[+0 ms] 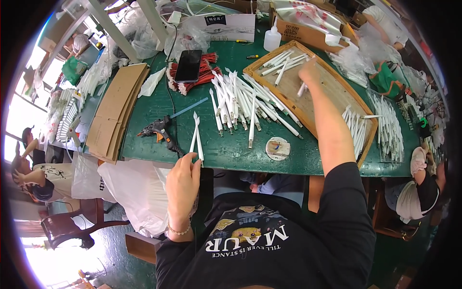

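My left hand [184, 179] is at the table's front edge, its fingers closed round the lower ends of two slim white pen-like sticks [197, 135] with pointed tips. They stand side by side, tips up. My right hand [309, 73] is over the wooden-framed tray [332, 100], fingers curled in near several loose white sticks [284, 63]. A white stick [302, 89] pokes out beneath it and seems gripped; the fingertips are partly hidden. Between my hands lies a large pile of similar white sticks [236, 98] with small metallic lower ends.
A glue gun [161, 131] lies near my left hand, its cable running back past a black phone [188, 66] on red-and-white bundles. Left are stacked cardboard sheets [118, 111]. A round white pad [277, 149] sits in front. A squeeze bottle [272, 38] stands behind the tray. Other people sit at both sides.
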`<state>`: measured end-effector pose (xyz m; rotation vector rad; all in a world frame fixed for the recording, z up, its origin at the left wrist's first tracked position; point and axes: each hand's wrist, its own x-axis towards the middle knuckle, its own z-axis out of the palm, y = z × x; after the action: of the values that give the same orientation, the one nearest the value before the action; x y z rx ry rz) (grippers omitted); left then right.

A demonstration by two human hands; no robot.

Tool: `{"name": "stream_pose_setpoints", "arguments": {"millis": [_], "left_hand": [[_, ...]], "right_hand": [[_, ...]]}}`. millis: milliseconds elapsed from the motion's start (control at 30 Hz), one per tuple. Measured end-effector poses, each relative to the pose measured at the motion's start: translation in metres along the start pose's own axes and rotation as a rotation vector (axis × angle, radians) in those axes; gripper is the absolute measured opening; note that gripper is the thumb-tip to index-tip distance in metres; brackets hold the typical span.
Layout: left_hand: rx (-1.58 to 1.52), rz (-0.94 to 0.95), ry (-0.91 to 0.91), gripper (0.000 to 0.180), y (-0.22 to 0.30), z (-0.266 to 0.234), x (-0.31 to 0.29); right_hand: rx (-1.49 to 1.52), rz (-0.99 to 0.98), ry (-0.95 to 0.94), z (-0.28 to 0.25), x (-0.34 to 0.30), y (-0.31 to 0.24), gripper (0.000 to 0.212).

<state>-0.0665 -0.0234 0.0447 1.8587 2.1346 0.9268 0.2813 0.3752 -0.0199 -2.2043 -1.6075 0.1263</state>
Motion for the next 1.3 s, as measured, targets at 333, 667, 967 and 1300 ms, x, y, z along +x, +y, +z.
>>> {"name": "stream_pose_setpoints", "arguments": {"millis": [333, 667, 967, 1300], "left_hand": [[-0.321, 0.121, 0.039, 0.019, 0.027, 0.012, -0.012], [-0.44, 0.156, -0.178, 0.018, 0.036, 0.048, -0.022], [-0.446, 0.212, -0.192, 0.018, 0.037, 0.063, -0.023], [-0.932, -0.129, -0.537, 0.02, 0.04, 0.085, -0.005]], "right_hand": [[0.972, -0.472, 0.401, -0.057, -0.055, 0.004, 0.06], [1.168, -0.261, -0.02, -0.057, -0.084, 0.041, 0.035], [1.201, -0.184, -0.054, -0.053, -0.086, 0.068, 0.02], [1.594, 0.012, -0.144, -0.117, -0.181, 0.017, 0.027]]}}
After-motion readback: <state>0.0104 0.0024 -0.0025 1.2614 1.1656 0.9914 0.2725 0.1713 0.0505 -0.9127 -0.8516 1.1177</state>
